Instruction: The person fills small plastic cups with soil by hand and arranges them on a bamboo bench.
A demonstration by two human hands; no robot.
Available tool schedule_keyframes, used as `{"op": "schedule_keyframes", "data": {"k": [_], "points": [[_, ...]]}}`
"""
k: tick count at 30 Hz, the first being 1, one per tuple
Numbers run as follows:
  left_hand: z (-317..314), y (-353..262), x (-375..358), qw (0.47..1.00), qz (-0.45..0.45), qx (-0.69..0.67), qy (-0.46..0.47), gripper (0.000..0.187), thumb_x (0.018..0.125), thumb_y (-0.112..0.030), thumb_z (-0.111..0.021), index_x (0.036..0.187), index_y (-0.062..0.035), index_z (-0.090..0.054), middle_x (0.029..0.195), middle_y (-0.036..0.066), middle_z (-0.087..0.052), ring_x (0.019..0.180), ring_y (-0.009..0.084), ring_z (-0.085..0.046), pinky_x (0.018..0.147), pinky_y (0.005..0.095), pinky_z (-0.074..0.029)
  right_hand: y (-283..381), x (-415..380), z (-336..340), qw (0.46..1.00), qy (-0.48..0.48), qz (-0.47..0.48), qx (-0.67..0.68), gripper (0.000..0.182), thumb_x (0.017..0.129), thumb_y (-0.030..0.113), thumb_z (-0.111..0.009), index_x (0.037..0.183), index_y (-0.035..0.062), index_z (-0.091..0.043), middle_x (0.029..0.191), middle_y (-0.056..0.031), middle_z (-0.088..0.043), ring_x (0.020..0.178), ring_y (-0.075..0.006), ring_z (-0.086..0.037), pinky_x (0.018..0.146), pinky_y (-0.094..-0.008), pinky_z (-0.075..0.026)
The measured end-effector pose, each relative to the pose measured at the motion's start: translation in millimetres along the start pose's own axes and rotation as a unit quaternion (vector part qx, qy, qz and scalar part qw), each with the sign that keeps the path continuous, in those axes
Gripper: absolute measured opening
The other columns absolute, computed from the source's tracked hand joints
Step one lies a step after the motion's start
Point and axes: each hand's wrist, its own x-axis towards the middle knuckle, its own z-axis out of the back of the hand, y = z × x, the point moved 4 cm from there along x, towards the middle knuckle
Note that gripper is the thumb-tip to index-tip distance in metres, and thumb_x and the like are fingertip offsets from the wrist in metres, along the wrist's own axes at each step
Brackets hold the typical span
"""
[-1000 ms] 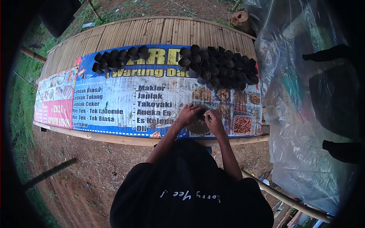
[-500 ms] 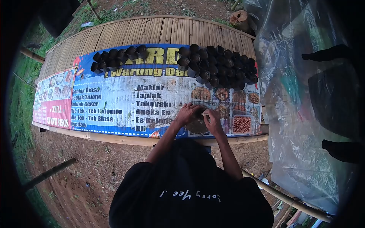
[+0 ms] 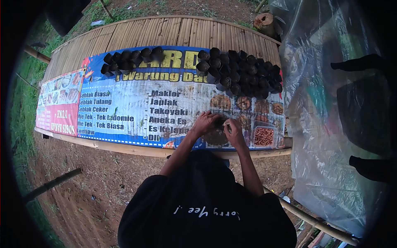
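Note:
Near the front edge of the table, my left hand (image 3: 206, 122) curls around the side of a small black planting bag (image 3: 220, 120), mostly covered by the fingers. My right hand (image 3: 233, 131) is at the bag's right side with its fingertips pinched together; whatever is in the pinch is too small to name. Further back stands a dense group of black planting bags (image 3: 235, 72), their dark filling showing in some openings. A smaller cluster of the same bags (image 3: 126, 61) sits to the left.
A printed menu banner (image 3: 111, 105) covers much of the bamboo-slat table (image 3: 165, 31). Clear plastic sheeting (image 3: 318, 136) hangs at the right. A cut log (image 3: 264, 21) stands behind the table's far right corner. Bamboo poles (image 3: 53, 186) stick out nearby.
Both hands stay around the same bag with only slight finger movement. The camera view has shifted a little; the grouped bags look unmoved on the banner.

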Motion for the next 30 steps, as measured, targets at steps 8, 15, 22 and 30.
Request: {"op": "schedule_keyframes", "data": {"k": [8, 15, 22, 30], "points": [[2, -2, -1, 1.000, -0.009, -0.003, -0.012, 0.054, 0.070, -0.028, -0.072, 0.120, -0.0166, -0.055, 0.113, 0.004, -0.060, 0.107, 0.0261, -0.051, 0.092, 0.0381, -0.038, -4, 0, -3, 1.000, 0.005, 0.004, 0.011, 0.009, 0.082, 0.001, -0.058, 0.090, 0.0003, -0.053, 0.085, -0.0157, -0.058, 0.085, -0.0346, -0.057, 0.074, -0.0432, -0.044], [1, -2, -1, 1.000, 0.005, 0.010, 0.002, 0.058, 0.069, -0.028, -0.073, 0.123, -0.0153, -0.054, 0.115, 0.003, -0.060, 0.108, 0.0261, -0.051, 0.094, 0.0383, -0.038, 12, 10, -3, 0.998, 0.014, 0.039, 0.048, 0.010, 0.081, 0.002, -0.059, 0.089, 0.0005, -0.053, 0.086, -0.0161, -0.057, 0.085, -0.0351, -0.056, 0.074, -0.0432, -0.044], [4, -4, -1, 1.000, -0.003, 0.004, -0.008, 0.059, 0.069, -0.026, -0.073, 0.123, -0.0155, -0.053, 0.116, 0.003, -0.059, 0.108, 0.0261, -0.051, 0.094, 0.0378, -0.038, 3, 6, 2, 1.000, 0.006, 0.001, 0.029, 0.010, 0.081, 0.002, -0.059, 0.090, 0.0004, -0.053, 0.085, -0.0161, -0.057, 0.084, -0.0341, -0.057, 0.073, -0.0428, -0.044], [4, -4, -2, 0.999, -0.010, 0.027, -0.027, 0.048, 0.074, -0.031, -0.069, 0.119, -0.0174, -0.056, 0.112, 0.003, -0.061, 0.105, 0.0257, -0.052, 0.089, 0.0370, -0.040, -1, 1, 3, 0.999, 0.035, -0.003, 0.026, 0.009, 0.082, 0.001, -0.058, 0.089, 0.0003, -0.054, 0.087, -0.0155, -0.058, 0.083, -0.0353, -0.057, 0.074, -0.0429, -0.044]]}}
